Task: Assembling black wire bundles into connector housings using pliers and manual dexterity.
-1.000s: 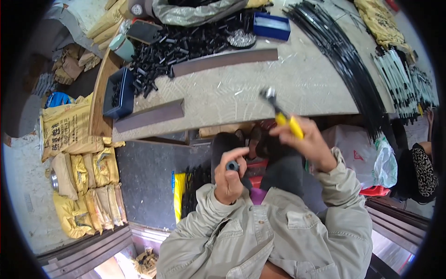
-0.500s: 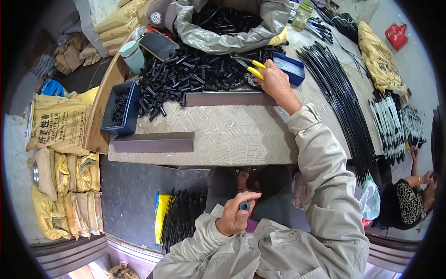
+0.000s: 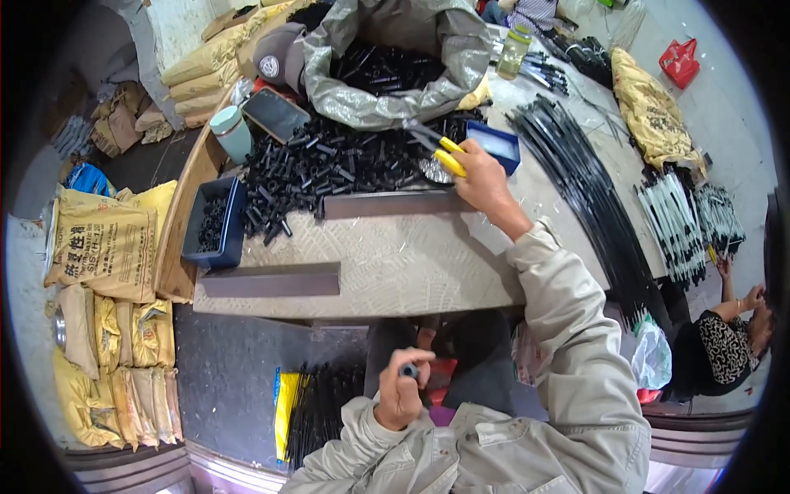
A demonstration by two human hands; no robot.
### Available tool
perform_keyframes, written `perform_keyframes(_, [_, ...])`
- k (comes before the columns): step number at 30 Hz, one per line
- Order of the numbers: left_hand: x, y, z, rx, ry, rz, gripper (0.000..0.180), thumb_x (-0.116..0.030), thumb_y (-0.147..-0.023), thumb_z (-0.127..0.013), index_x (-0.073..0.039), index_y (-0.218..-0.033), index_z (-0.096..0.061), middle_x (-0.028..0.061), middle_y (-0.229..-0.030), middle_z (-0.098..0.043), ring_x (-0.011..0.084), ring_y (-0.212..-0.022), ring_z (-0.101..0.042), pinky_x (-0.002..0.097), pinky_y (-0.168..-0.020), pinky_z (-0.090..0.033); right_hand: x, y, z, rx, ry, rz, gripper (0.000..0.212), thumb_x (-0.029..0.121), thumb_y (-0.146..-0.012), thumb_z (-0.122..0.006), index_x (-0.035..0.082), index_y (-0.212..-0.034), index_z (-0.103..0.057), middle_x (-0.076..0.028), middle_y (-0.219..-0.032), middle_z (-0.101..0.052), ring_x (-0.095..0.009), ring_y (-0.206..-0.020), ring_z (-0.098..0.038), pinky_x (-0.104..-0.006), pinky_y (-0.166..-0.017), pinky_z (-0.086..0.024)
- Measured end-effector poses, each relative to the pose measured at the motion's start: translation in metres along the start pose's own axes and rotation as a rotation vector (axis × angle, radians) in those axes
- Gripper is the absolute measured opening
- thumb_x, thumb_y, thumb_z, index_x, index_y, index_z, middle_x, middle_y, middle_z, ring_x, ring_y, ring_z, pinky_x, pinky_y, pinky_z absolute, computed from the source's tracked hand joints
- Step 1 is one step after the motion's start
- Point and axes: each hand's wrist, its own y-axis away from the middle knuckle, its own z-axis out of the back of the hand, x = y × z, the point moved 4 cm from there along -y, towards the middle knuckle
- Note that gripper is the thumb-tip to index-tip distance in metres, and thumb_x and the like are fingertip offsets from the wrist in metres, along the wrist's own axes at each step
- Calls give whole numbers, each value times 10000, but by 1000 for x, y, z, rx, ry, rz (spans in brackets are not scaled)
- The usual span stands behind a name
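Right hand (image 3: 484,177) wrapped round yellow-handled pliers (image 3: 450,162) just left of the blue box (image 3: 508,166), a picking-up step by the look of it, left hand (image 3: 399,391) clasping a dark tubular piece (image 3: 409,370) well below that box, next move calling for careful aim!

- A pale grey-beige shirt (image 3: 527,461), visibly creased, is worn.
- The arms are covered by long, loose sleeves (image 3: 569,305), gathered in folds.
- A flapped pocket (image 3: 502,432) is stitched onto the front.
- Purple cloth (image 3: 442,416) is shown at the hem.
- Dark trousers (image 3: 490,383) are worn.
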Motion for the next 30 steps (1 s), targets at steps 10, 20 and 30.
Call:
perform_keyframes(10, [-15,-15,-27,30,-13,-53,563,-506,-917,-298,24,-976,-476,37,-649,-442,88,-549,-384,227,-497,-315,94,174,60,95,-1288,-86,184,57,-619,-760,16,-761,-651,-102,-841,-549,-169,-830,-489,-292,-728,-396])
perform_keyframes(20, [-45,0,-63,23,-109,-134,495,-446,-935,-299,12,-925,-487,25,-703,-468,77,-562,-404,227,-499,-320,107,205,89,-33,-1348,-143,116,18,-590,-709,33,-697,-666,-45,-757,-579,-168,-844,-470,-300,-731,-381])
perform_keyframes(30, [-54,11,-68,-25,-119,-94,523,-459,-935,-284,17,-915,-501,25,-604,-461,79,-505,-402,237,-458,-303,113,218,97,-73,-1451,-136,113,-4,-651,-726,12,-718,-635,-50,-776,-536,-126,-749,-488,-274,-672,-378])
